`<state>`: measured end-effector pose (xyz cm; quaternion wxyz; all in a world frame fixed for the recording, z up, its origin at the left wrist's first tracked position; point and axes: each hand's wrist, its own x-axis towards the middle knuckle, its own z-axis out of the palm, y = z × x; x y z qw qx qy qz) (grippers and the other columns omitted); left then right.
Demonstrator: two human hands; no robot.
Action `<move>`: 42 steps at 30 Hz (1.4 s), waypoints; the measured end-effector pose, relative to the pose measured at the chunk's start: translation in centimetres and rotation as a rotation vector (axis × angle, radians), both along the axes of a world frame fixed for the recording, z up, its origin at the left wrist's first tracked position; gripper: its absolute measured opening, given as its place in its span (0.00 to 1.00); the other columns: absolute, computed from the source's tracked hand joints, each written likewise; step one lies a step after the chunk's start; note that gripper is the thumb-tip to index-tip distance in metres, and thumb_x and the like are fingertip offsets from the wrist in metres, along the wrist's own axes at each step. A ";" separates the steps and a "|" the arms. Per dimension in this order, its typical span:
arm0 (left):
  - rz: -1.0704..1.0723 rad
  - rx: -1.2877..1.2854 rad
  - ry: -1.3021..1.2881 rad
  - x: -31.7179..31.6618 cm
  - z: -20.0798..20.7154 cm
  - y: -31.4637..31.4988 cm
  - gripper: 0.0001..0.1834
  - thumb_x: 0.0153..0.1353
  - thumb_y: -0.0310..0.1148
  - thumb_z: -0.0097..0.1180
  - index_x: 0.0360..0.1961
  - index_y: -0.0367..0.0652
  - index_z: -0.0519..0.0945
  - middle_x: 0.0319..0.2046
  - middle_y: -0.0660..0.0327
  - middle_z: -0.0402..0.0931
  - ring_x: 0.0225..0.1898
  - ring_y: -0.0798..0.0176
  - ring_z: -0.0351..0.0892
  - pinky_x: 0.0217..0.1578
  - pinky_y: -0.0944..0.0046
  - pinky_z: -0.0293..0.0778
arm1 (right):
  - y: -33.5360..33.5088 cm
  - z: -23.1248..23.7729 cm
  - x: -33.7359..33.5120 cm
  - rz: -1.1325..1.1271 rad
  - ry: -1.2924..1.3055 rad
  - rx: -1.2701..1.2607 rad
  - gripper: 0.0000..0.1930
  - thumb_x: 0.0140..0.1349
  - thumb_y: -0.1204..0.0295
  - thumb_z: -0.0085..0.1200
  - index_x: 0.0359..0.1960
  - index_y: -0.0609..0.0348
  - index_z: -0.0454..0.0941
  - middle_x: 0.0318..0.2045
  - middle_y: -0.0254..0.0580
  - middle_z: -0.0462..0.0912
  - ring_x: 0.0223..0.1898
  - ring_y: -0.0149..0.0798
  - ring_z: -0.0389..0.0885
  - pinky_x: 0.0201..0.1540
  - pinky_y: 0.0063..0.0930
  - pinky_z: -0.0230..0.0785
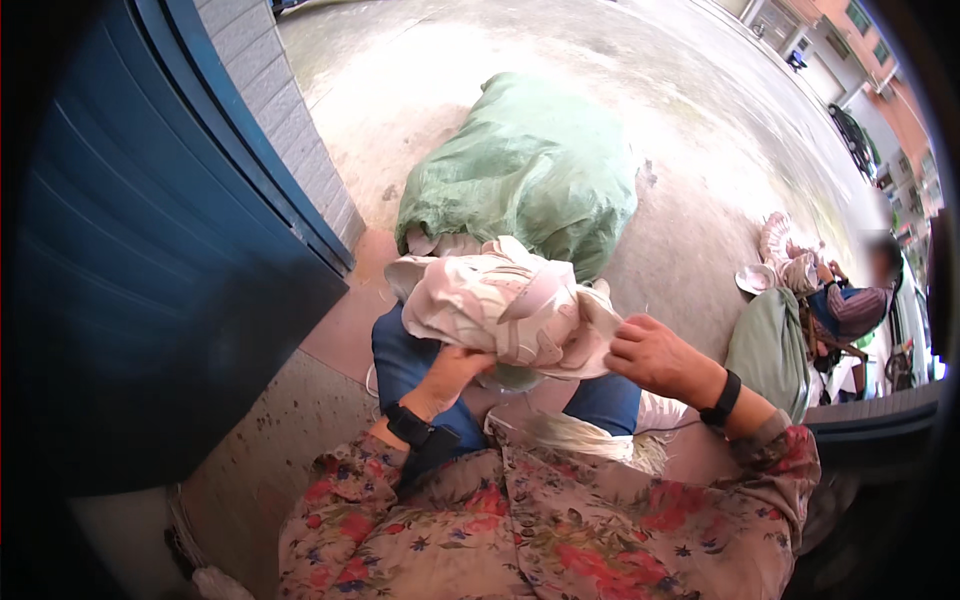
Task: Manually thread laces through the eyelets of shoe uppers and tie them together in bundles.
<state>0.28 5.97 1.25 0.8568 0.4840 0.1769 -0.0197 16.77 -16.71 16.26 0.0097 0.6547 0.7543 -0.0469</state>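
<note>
A bundle of cream and pale pink shoe uppers, layered over one another, rests above my knees. My left hand is closed on the bundle's lower edge, with its fingertips partly hidden under the material. At the bundle's right end, my right hand pinches the edge of an upper between thumb and fingers. Below the uppers, a hank of pale threads lies across my lap. Something roundish and greenish shows just under the bundle, mostly covered.
Just beyond my knees stands a big green sack, with more pale pieces at its mouth. A blue metal door closes off the left side. To the right, another person sits beside a second green sack and a pile of pale uppers.
</note>
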 end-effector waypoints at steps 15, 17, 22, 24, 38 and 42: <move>0.280 0.479 -0.114 8.3 1.0 3.7 0.12 0.61 0.32 0.45 0.24 0.36 0.70 0.17 0.68 0.66 0.21 0.76 0.60 0.22 0.72 0.61 | 5.6 -0.7 5.2 -0.026 -0.059 0.241 0.08 0.45 0.72 0.48 0.29 0.57 0.70 0.25 0.35 0.68 0.33 0.37 0.68 0.36 0.28 0.64; 0.330 0.474 -0.234 8.1 2.7 4.1 0.11 0.61 0.31 0.45 0.24 0.36 0.69 0.16 0.70 0.63 0.21 0.77 0.58 0.21 0.73 0.60 | 6.2 1.6 4.8 -0.031 -0.058 0.264 0.09 0.45 0.73 0.48 0.30 0.58 0.70 0.25 0.35 0.68 0.32 0.37 0.68 0.35 0.27 0.65; 0.311 0.735 -0.378 5.5 12.7 3.7 0.11 0.61 0.31 0.49 0.24 0.36 0.70 0.16 0.70 0.61 0.21 0.76 0.56 0.20 0.73 0.58 | 4.5 8.4 2.5 -0.094 -0.070 0.491 0.11 0.39 0.77 0.53 0.29 0.60 0.73 0.26 0.38 0.73 0.30 0.40 0.73 0.30 0.29 0.69; 0.308 0.914 -0.548 4.4 16.3 2.7 0.09 0.59 0.29 0.50 0.24 0.36 0.70 0.15 0.64 0.64 0.18 0.73 0.60 0.19 0.70 0.60 | 2.4 10.8 0.7 -0.158 -0.086 0.571 0.10 0.38 0.78 0.55 0.27 0.61 0.73 0.25 0.39 0.74 0.29 0.43 0.74 0.28 0.31 0.69; 0.128 1.310 -0.732 6.6 13.0 -12.9 0.06 0.53 0.31 0.48 0.30 0.40 0.72 0.21 0.55 0.74 0.23 0.56 0.76 0.23 0.61 0.71 | -12.3 -7.7 0.8 -0.860 0.215 0.719 0.12 0.43 0.86 0.52 0.32 0.63 0.73 0.34 0.46 0.78 0.39 0.47 0.74 0.41 0.32 0.67; 0.030 1.308 -0.722 7.3 12.3 -12.3 0.06 0.53 0.29 0.48 0.32 0.39 0.70 0.23 0.53 0.74 0.24 0.55 0.76 0.23 0.60 0.70 | -11.0 -4.0 0.3 -0.977 0.421 0.545 0.21 0.44 0.82 0.53 0.44 0.62 0.70 0.45 0.50 0.73 0.50 0.50 0.68 0.53 0.35 0.59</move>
